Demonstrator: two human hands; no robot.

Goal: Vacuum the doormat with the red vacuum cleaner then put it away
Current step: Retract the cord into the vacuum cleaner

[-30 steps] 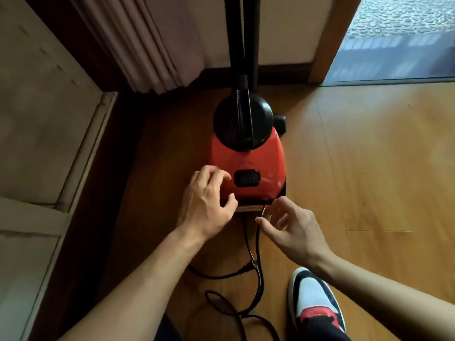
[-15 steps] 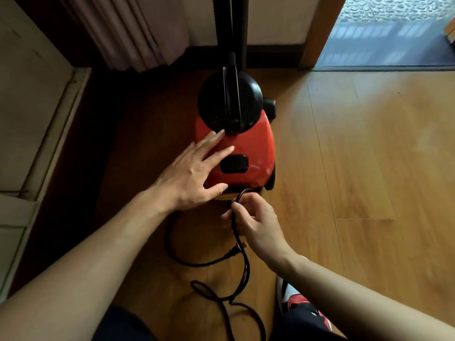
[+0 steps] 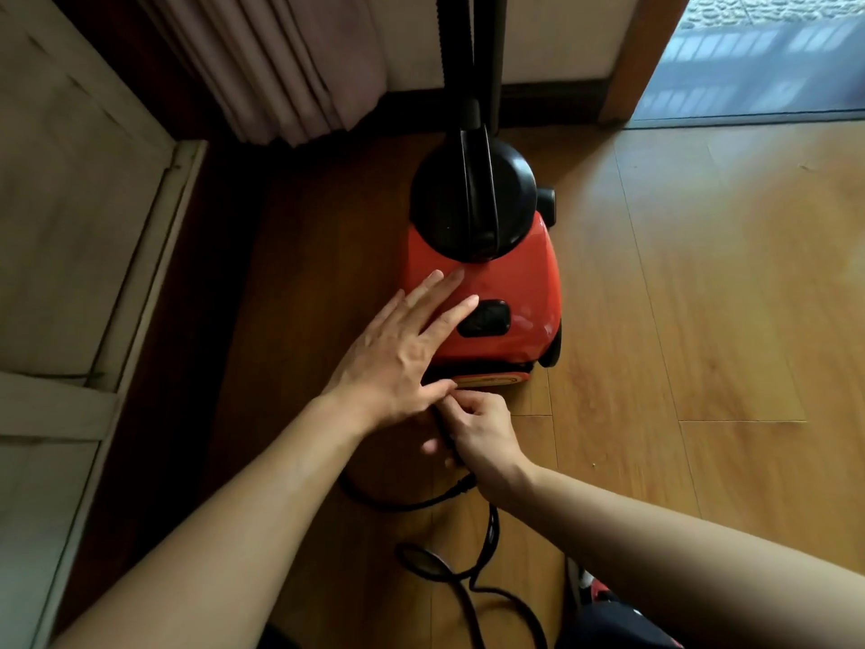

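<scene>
The red vacuum cleaner (image 3: 510, 283) stands on the wooden floor near the wall, its black dome and hose rising toward the top of the view. My left hand (image 3: 402, 353) lies flat on its red shell, fingers straight, just left of the black switch (image 3: 484, 318). Right behind the cleaner's rear edge, my right hand (image 3: 482, 433) pinches the black power cord (image 3: 491, 536). The cord's loose length and plug lie coiled on the floor below my hands. No doormat is in view.
A pleated curtain (image 3: 290, 67) hangs at the back left beside a pale cabinet (image 3: 70, 227). At the top right a doorway (image 3: 758, 63) opens to a tiled outside. My shoe (image 3: 592, 590) shows at the bottom edge. Wooden floor spreads to the right.
My left hand went from curled at the cleaner's rear to flat on its shell. My right hand moved in closer to the rear edge, taking hold of the cord.
</scene>
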